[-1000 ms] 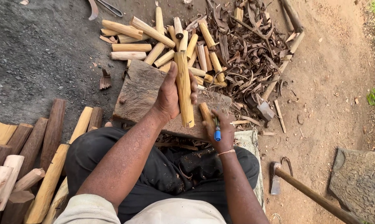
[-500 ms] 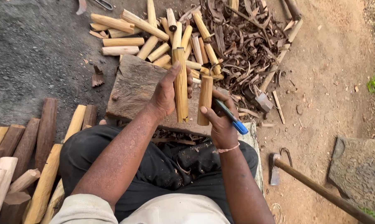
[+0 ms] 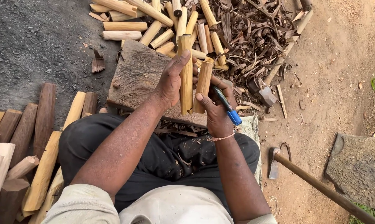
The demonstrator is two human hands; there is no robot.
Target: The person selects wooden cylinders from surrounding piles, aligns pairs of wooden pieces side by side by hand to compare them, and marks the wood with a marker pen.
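Soft, even daylight, overcast feel; no hard shadows, no glare. Sharp focus at centre, slight wide-angle stretch and softness toward frame edges.

A weathered wooden block lies on the ground, with a heap of peeled pale sticks at its far edge and curled bark strips just beside them. Dark unpeeled logs lie left. A long-handled axe rests right, near a flat stone.
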